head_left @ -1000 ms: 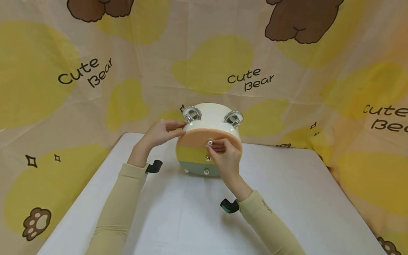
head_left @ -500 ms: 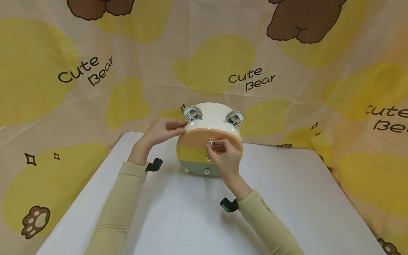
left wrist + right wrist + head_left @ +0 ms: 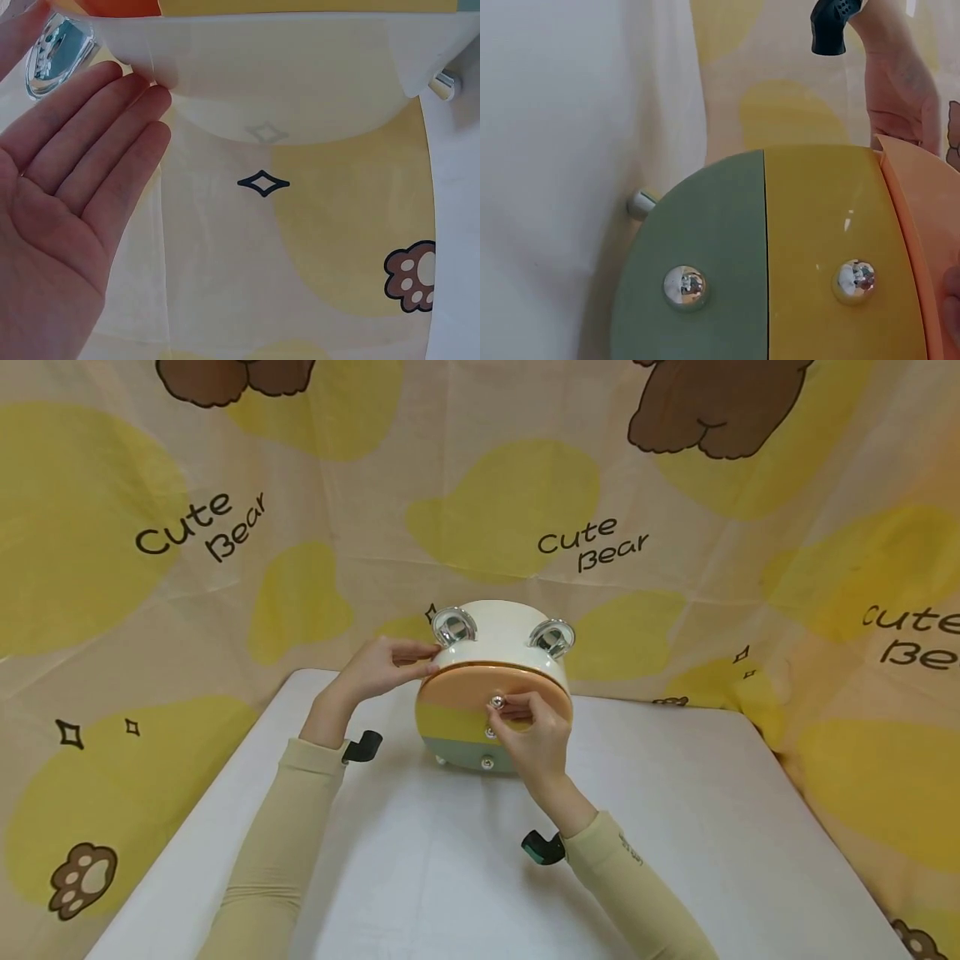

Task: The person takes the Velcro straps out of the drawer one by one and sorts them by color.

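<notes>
A small rounded drawer box (image 3: pixel 502 631) with a white shell and silver ears stands on the table. Its front has an orange drawer (image 3: pixel 457 685), a yellow drawer (image 3: pixel 810 225) and a green drawer (image 3: pixel 712 217), each with a round silver knob. My right hand (image 3: pixel 536 739) pinches the knob (image 3: pixel 497 702) of the orange drawer between thumb and fingers. In the right wrist view that drawer's front juts slightly beyond the yellow one. My left hand (image 3: pixel 375 668), fingers straight, rests against the box's upper left side, below the left ear (image 3: pixel 64 56).
White cloth covers the table (image 3: pixel 435 877). Behind and beside it hangs a beige and yellow curtain (image 3: pixel 360 510) printed with bears and lettering. Black wrist cameras sit at the left cuff (image 3: pixel 363 747) and right cuff (image 3: pixel 543 847). Short silver feet (image 3: pixel 640 204) hold the box up.
The orange drawer has come out slightly toward me, opening a thin gap under the white shell's edge. My right hand moved slightly back with its knob. The left hand stays in place.
</notes>
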`<state>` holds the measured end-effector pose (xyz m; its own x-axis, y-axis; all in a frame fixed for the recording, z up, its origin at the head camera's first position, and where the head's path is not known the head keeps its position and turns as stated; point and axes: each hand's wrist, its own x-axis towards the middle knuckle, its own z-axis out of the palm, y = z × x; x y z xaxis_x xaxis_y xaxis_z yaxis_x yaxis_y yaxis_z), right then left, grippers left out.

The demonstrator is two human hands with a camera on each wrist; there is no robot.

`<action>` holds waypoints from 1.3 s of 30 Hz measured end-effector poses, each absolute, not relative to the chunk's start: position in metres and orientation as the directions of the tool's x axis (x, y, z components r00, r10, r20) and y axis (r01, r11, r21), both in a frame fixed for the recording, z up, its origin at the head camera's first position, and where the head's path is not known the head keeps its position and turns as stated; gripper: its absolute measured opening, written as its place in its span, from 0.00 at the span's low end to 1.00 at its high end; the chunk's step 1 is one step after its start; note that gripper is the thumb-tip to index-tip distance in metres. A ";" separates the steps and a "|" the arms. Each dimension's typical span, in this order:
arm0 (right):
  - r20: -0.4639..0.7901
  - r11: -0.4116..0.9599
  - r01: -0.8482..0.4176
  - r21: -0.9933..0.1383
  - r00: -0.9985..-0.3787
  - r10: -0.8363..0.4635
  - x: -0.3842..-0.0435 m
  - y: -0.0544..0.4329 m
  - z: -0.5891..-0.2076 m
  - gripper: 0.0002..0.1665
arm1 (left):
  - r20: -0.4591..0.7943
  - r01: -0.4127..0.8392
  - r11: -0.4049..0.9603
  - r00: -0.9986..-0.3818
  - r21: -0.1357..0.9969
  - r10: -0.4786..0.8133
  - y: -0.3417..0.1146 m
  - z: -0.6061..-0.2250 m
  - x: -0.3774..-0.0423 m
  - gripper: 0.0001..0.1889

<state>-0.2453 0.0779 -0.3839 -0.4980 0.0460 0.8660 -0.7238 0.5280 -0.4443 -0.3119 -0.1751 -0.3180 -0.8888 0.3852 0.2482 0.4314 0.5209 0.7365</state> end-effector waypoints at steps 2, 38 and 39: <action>0.868 0.535 -0.722 -0.439 -0.495 0.043 -0.243 0.079 -0.384 0.12 | 0.246 0.433 0.526 -0.888 0.732 0.388 -0.175 -0.317 -0.312 0.28; 0.890 0.502 -0.767 -0.399 -0.456 0.011 -0.208 0.078 -0.385 0.14 | 0.205 0.427 0.574 -0.888 0.698 0.412 -0.173 -0.309 -0.310 0.27; 0.891 0.501 -0.769 -0.398 -0.454 0.010 -0.208 0.078 -0.385 0.14 | 0.206 0.430 0.572 -0.887 0.698 0.414 -0.172 -0.309 -0.310 0.27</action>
